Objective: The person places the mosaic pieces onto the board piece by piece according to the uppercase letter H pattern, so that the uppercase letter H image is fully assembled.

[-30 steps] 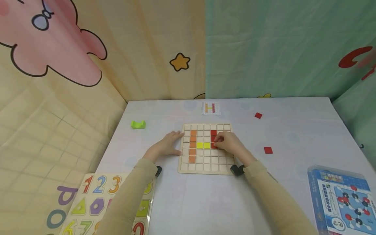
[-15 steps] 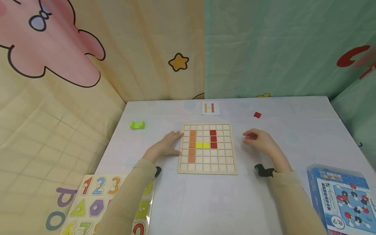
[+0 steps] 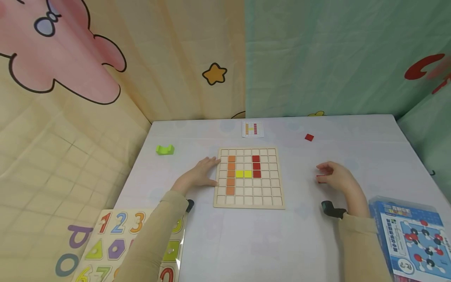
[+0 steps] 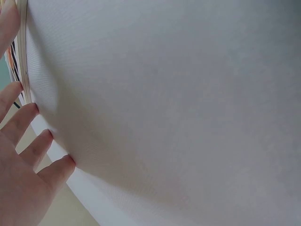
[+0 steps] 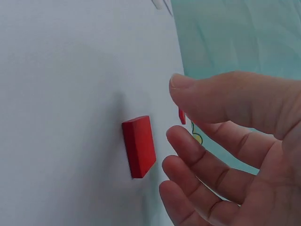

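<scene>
A square wooden grid board (image 3: 266,200) lies mid-table, bearing a column of several orange tiles (image 3: 230,181), two yellow tiles (image 3: 243,174) and a column of three red tiles (image 3: 256,166). My left hand (image 3: 198,173) rests at the board's left edge, thumb and fingers spread. To the right of the board, my right hand (image 3: 338,177) is over a loose red tile (image 3: 320,179), partly hidden by it in the head view. In the right wrist view that red tile (image 5: 141,148) lies on the table, just off the thumb and loosely bent fingers. Another red tile (image 3: 309,137) lies farther back.
A small pattern card (image 3: 252,129) lies behind the board. Back left is a green U-shaped piece (image 3: 165,150). A number and shape puzzle board (image 3: 105,235) is front left, under the left sleeve. A blue box (image 3: 412,239) sits front right, close to the right sleeve.
My right hand has left the red column on the board and moved right to the loose red tile. My left hand has stayed at the board's edge.
</scene>
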A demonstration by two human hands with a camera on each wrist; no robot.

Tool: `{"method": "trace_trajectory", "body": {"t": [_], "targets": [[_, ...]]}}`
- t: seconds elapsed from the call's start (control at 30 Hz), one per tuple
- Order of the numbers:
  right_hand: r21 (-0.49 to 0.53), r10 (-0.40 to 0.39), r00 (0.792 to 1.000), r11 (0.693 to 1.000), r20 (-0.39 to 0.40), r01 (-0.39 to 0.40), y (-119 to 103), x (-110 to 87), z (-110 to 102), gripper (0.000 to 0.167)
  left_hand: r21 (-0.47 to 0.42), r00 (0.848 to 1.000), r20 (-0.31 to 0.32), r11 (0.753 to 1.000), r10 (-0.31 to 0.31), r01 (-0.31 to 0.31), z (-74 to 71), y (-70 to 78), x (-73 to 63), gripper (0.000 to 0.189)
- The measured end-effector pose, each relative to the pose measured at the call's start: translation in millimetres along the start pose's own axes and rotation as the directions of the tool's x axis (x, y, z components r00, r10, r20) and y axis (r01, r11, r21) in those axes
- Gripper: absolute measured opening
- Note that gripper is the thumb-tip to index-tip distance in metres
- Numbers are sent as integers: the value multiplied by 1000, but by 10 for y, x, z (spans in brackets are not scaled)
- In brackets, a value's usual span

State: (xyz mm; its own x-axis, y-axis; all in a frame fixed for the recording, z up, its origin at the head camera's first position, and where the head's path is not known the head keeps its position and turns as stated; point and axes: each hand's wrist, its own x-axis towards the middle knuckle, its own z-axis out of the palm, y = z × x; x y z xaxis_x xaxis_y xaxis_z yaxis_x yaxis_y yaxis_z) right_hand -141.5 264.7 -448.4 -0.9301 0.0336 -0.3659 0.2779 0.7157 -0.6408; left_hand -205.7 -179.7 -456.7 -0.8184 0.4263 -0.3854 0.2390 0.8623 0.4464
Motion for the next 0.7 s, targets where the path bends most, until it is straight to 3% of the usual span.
{"method": "trace_trajectory", "body": {"t": [0.23, 0.7], "targets": [[-35, 2, 1000, 999, 5, -2, 105, -22, 22, 56, 5, 1000, -1, 1000, 2, -2, -5, -3, 4, 92], [-64, -31, 999, 998, -38, 28, 169, -34, 35, 43, -11, 1000, -7, 1000, 3, -3, 5, -11, 5, 92]]}}
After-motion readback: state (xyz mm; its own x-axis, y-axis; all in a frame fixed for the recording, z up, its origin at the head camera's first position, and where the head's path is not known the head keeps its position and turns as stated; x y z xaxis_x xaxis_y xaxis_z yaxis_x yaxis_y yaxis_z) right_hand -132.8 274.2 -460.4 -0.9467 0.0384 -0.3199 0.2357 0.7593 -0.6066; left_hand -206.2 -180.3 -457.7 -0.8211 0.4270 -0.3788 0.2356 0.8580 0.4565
